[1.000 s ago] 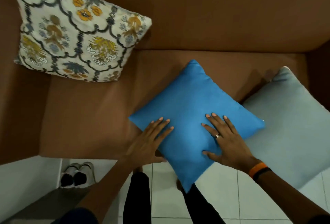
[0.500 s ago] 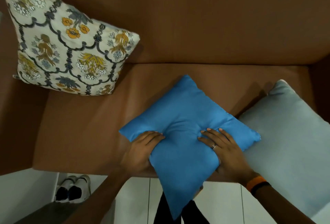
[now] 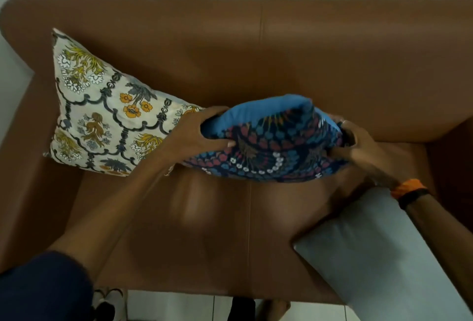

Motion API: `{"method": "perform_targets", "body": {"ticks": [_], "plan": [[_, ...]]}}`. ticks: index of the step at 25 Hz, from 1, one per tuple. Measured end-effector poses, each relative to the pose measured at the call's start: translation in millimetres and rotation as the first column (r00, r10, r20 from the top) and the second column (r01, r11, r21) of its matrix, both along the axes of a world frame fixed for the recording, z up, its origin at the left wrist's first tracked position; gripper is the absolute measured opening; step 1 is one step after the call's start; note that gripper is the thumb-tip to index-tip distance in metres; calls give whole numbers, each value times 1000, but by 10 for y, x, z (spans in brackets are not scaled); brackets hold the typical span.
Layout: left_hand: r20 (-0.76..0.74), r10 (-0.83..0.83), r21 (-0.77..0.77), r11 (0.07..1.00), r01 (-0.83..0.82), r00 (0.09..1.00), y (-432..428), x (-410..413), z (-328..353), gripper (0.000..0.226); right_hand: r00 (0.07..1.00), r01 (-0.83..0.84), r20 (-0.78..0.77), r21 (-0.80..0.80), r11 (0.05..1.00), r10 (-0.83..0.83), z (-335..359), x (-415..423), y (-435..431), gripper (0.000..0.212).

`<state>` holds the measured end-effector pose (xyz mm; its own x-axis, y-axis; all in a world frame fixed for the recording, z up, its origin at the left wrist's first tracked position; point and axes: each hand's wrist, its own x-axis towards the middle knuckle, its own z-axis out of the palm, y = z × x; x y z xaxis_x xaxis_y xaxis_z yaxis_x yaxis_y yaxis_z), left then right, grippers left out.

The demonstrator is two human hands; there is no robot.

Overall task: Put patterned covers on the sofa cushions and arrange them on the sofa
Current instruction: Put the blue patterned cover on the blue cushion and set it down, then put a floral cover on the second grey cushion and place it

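Both hands (image 3: 194, 136) (image 3: 358, 144) on half-covered cushion (image 3: 263, 157)

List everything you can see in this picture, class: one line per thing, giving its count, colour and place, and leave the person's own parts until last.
Sofa: one, brown, filling the frame.
Floral cushion: one, cream with yellow and orange flowers, leaning in the sofa's left corner.
Blue cushion: one, plain blue, mid-sofa, partly inside the dark cover.
Patterned cover: one, navy with red, blue and white print, pulled over the blue cushion.
Grey cushion: one, pale grey, uncovered, on the seat's right front.
Shoes: a pair, white and black, floor at bottom left.
Wristband: one, orange and black, right wrist.
Left hand: gripping the cover's left edge.
Right hand: gripping the right edge.
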<state>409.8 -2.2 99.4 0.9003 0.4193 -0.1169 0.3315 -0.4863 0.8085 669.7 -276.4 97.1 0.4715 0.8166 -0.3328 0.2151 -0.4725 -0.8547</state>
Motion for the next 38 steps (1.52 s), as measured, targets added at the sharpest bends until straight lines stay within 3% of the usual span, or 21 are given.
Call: {"method": "perform_targets", "body": {"ticks": [3, 7, 10, 15, 20, 25, 28, 31, 33, 36, 38], "plan": [[-45, 68, 28, 997, -67, 997, 100, 407, -273, 58, 989, 149, 9, 35, 988, -149, -234, 115, 380, 62], [-47, 190, 286, 943, -169, 981, 169, 560, -461, 61, 968, 237, 68, 84, 968, -243, -384, 241, 639, 60], [60, 241, 448, 860, -242, 969, 95, 567, -476, 63, 958, 238, 142, 84, 968, -248, -382, 286, 633, 68], [263, 94, 687, 680, -255, 960, -363, 544, -401, 64, 889, 116, 431, 110, 987, -153, -470, 178, 279, 84], [265, -131, 650, 756, -77, 955, -1432, 624, -780, 71, 842, -39, 539, 75, 996, -7, -540, 24, -662, 90], [111, -336, 618, 760, 200, 935, -2758, 507, -1345, 83, 768, -203, 600, -102, 974, 224, -738, 117, -2187, 91], [-110, -455, 625, 660, 418, 884, -3619, 339, -1760, 99, 707, -291, 612, -202, 935, 353, -994, 165, -3304, 90], [-341, -473, 590, 565, 577, 812, -4319, 154, -2107, 127, 658, -391, 582, -278, 877, 478, -1290, 101, -4202, 100], [-463, -417, 571, 535, 623, 782, -4605, 119, -2271, 142, 578, -429, 580, -382, 818, 574, -1517, 83, -4582, 113], [-504, -334, 629, 490, 603, 797, -4725, 255, -2441, 140, 442, -429, 598, -514, 743, 668, -1857, 115, -4744, 125], [-460, -286, 655, 529, 539, 841, -4765, 378, -2510, 129, 458, -380, 624, -506, 774, 633, -2029, 154, -4659, 118]]}}
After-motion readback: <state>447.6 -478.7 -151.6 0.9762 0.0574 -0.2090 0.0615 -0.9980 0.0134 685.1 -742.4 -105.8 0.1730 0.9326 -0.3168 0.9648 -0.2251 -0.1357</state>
